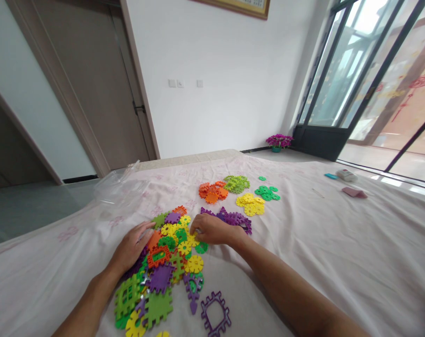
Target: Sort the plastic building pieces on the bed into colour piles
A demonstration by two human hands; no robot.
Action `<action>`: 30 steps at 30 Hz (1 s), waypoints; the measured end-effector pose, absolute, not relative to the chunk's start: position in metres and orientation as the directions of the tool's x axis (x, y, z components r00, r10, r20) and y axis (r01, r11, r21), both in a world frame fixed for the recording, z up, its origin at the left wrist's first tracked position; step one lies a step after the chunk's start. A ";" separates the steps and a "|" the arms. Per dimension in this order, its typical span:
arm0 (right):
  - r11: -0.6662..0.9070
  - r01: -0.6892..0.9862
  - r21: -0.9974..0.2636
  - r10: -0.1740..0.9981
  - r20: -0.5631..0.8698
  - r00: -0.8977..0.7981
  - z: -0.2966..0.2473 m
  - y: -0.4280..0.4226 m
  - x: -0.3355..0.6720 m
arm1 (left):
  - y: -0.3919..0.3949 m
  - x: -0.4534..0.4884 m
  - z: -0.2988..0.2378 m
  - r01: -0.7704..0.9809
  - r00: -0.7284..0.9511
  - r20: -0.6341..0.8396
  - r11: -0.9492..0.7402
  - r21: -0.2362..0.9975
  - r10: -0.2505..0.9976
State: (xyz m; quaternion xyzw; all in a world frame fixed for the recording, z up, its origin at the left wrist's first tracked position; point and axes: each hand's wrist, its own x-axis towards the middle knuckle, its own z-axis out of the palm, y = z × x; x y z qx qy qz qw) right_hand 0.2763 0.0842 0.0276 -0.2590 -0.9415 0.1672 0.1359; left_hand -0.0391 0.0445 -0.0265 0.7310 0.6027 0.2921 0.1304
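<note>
While left fingers point(139, 230) spread beside notched plastic tiles point(154, 240), right fingers point(195, 224) curl over petal-edged discs point(192, 240) — pinch unclear.

The piled toy pieces point(161, 278) look like smooth plastic with a slight sheen; the sheet point(313, 243) beneath them is matt, creased cloth, the bag point(117, 188) thin, glossy see-through film, the door point(89, 79) matt and wood-like, and the glazed panels point(357, 65) smooth, reflective glass
</note>
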 end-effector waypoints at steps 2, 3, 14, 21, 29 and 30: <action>0.810 0.442 -0.386 0.534 0.173 -0.828 0.027 0.084 0.276 | 0.044 -0.039 -0.026 0.807 0.101 0.272 -0.239 0.541 0.957; 0.811 0.440 -0.386 0.533 0.175 -0.828 0.027 0.084 0.276 | 0.044 -0.039 -0.026 0.809 0.099 0.273 -0.237 0.538 0.957; 0.818 0.434 -0.378 0.525 0.183 -0.831 0.029 0.083 0.275 | 0.044 -0.040 -0.025 0.820 0.094 0.282 -0.235 0.521 0.955; 0.820 0.423 -0.386 0.519 0.187 -0.834 0.030 0.082 0.276 | 0.044 -0.039 -0.025 0.821 0.096 0.280 -0.235 0.521 0.955; 0.822 0.425 -0.379 0.518 0.191 -0.834 0.024 0.086 0.275 | 0.045 -0.040 -0.027 0.820 0.094 0.281 -0.234 0.523 0.955; 0.820 0.430 -0.377 0.521 0.186 -0.833 0.025 0.086 0.275 | 0.045 -0.040 -0.026 0.820 0.093 0.281 -0.233 0.522 0.955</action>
